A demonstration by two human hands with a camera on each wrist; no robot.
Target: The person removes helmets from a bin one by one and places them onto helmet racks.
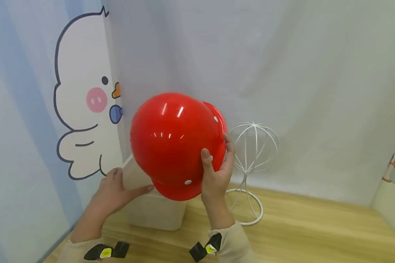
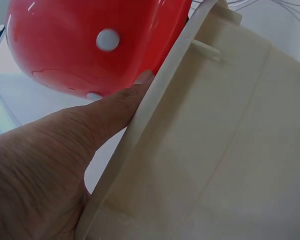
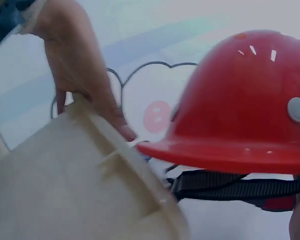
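Note:
A red hard hat with white round studs is held up over the bin, dome toward the head camera. My right hand grips it at its right side, thumb on the shell and fingers at the brim. In the right wrist view, a black strap hangs beneath the hard hat's brim. My left hand rests on the rim of an off-white plastic bin, its thumb stretched along the edge close to the hard hat; the other fingers are partly hidden in the left wrist view.
Right of the hard hat, a white wire stand with a round cage top and ring base is on the wooden table. Behind hangs a pale curtain. At left, a wall bears a cartoon bird.

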